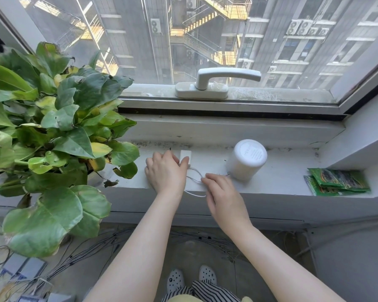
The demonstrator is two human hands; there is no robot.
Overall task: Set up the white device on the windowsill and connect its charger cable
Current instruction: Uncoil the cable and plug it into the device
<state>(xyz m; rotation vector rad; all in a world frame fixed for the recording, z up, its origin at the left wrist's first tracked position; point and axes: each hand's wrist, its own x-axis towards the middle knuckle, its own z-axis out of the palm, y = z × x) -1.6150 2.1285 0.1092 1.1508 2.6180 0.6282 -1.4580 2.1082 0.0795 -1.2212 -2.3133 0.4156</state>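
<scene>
A white cylindrical device (246, 160) stands on the white windowsill (282, 182), right of centre. A small white charger block (185, 155) lies on the sill to its left. My left hand (166, 171) rests on the sill with its thumb against the block. A thin white cable (195, 176) loops from the block over the sill's front edge. My right hand (223, 192) pinches this cable close to the device's base. Whether the cable end is plugged into the device is hidden.
A large leafy potted plant (52, 131) crowds the sill's left end. Green packets (338, 180) lie at the right end. The window handle (218, 82) sits above. Many wires (118, 243) run over the floor below, near my shoes (191, 277).
</scene>
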